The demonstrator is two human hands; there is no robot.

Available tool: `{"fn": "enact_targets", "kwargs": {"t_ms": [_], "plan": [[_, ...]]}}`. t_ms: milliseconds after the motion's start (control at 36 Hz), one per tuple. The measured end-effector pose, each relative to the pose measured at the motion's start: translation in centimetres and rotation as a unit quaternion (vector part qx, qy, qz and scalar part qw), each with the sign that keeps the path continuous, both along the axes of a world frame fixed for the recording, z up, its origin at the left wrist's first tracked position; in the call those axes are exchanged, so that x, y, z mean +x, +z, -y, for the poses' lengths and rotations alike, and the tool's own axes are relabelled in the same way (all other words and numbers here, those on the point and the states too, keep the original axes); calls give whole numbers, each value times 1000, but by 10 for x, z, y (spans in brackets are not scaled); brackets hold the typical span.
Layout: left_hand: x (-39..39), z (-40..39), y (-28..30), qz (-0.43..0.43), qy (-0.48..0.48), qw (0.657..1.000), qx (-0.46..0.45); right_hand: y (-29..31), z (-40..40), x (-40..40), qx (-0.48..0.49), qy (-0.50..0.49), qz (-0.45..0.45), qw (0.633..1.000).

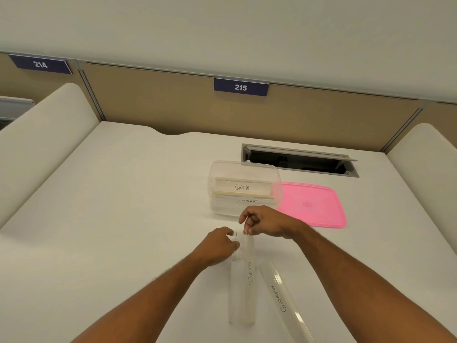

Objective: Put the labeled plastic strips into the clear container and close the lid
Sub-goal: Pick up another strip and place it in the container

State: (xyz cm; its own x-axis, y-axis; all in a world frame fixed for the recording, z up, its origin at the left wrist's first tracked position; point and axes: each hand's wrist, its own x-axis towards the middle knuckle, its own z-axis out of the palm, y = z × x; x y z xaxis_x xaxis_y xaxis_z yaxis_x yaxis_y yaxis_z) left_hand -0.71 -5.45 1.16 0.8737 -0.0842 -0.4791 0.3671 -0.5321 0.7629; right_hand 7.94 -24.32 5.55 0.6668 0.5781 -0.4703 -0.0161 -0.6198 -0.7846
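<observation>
A clear container point(215, 191) stands open on the white desk, with strips labelled GAMA point(242, 187) and another partly readable one inside. Its pink lid point(314, 205) lies flat to its right. In front of the container, a clear strip marked BETA point(249, 280) lies lengthwise, with another clear strip point(233, 293) beside it on the left. My right hand point(262, 221) pinches the far end of the BETA strip. My left hand point(218, 243) pinches the far end of the neighbouring strip. A strip marked GIRAFFE point(282, 295) lies to the right, untouched.
A cable hatch point(299, 160) is open in the desk behind the container. Beige partition panels with signs 214 point(40, 64) and 215 point(241, 87) close the back. Rounded white side dividers point(44, 125) flank the desk on both sides.
</observation>
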Motion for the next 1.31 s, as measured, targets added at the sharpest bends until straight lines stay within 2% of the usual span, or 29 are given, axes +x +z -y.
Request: {"fn": "enact_targets", "kwargs": {"t_ms": [167,333,472,639,778,917,1000,1167,1306], "plan": [[2,2,7,-49,19,994,-92,12,4,6,39,-44,-2,998],[1,0,10,-63,5,991,-117,21,7,12,61,-112,4,992],[2,-4,5,-72,-31,990,-114,24,10,17,47,-175,11,983],[3,-6,4,-10,-91,995,-45,28,20,24,55,-229,-10,972],[12,-9,11,42,-110,993,-17,35,33,30,53,-237,-13,970],[26,-15,25,82,-132,987,32,48,42,33,26,-220,7,975],[36,-20,35,100,-152,981,62,55,45,36,-16,-190,56,980],[57,-27,60,133,-178,969,107,70,40,40,-114,-67,182,974],[75,-31,78,161,-209,955,134,81,34,41,-183,26,208,960]]}}
